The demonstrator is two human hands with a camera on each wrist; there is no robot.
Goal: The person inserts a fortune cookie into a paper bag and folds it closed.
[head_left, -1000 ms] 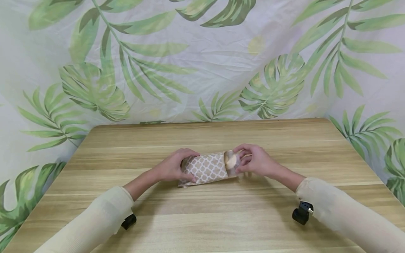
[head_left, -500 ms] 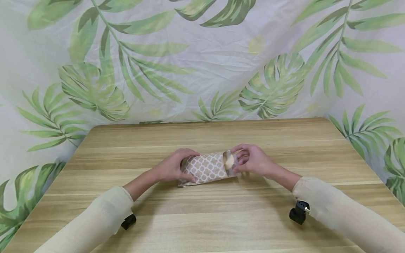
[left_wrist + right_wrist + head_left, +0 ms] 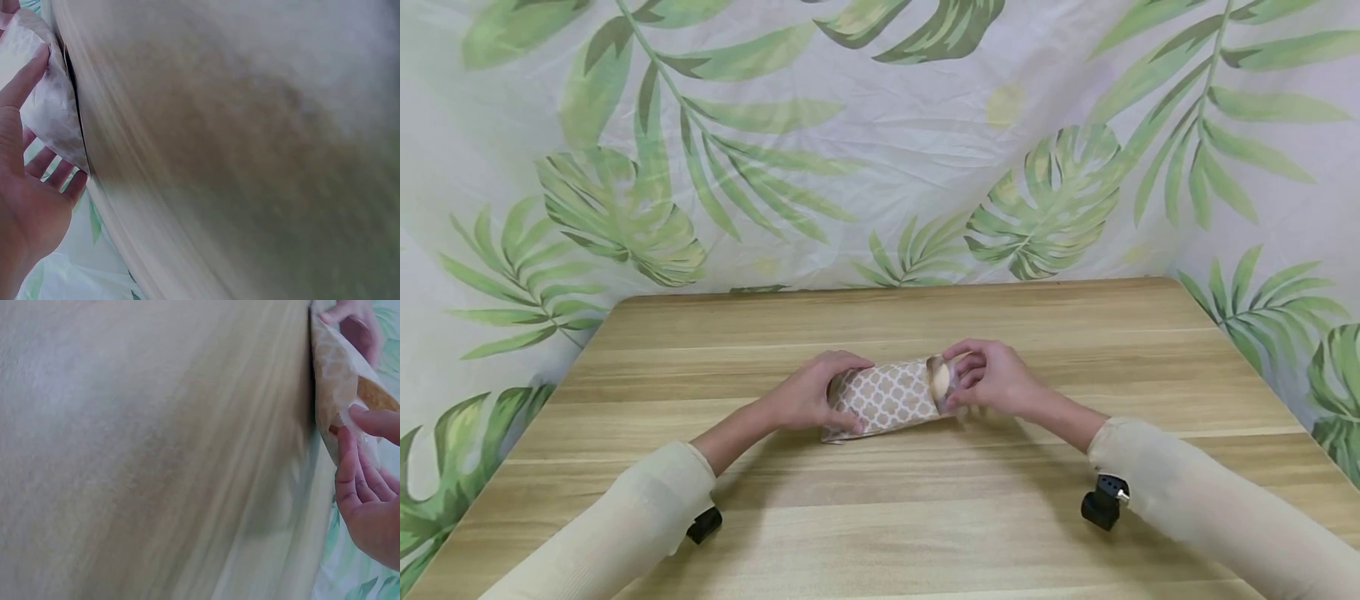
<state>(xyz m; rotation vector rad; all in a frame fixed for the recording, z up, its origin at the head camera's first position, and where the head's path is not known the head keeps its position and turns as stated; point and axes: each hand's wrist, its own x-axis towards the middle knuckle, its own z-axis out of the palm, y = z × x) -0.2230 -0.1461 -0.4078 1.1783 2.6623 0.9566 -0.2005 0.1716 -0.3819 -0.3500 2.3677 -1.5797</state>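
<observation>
A paper bag with a tan and white lattice print lies flat on the table, its mouth facing right. My left hand grips the closed end, thumb along the near edge and fingers at the far edge. In the bag's mouth sits a pale, rounded item in clear plastic wrap, only its outer end showing. My right hand pinches that end between thumb and curled fingers. From the right wrist view, the wrapped item is partly hidden by the fingers, right at the opening. The left wrist view shows the bag under the thumb.
The wood-grain table extends around both hands to its far edge. A leaf-print cloth hangs behind it. Black wrist cameras hang below both light sleeves.
My right hand has moved slightly left, and the wrapped item has gone deeper into the bag, with less of it showing. The left hand and the bag have stayed nearly still.
</observation>
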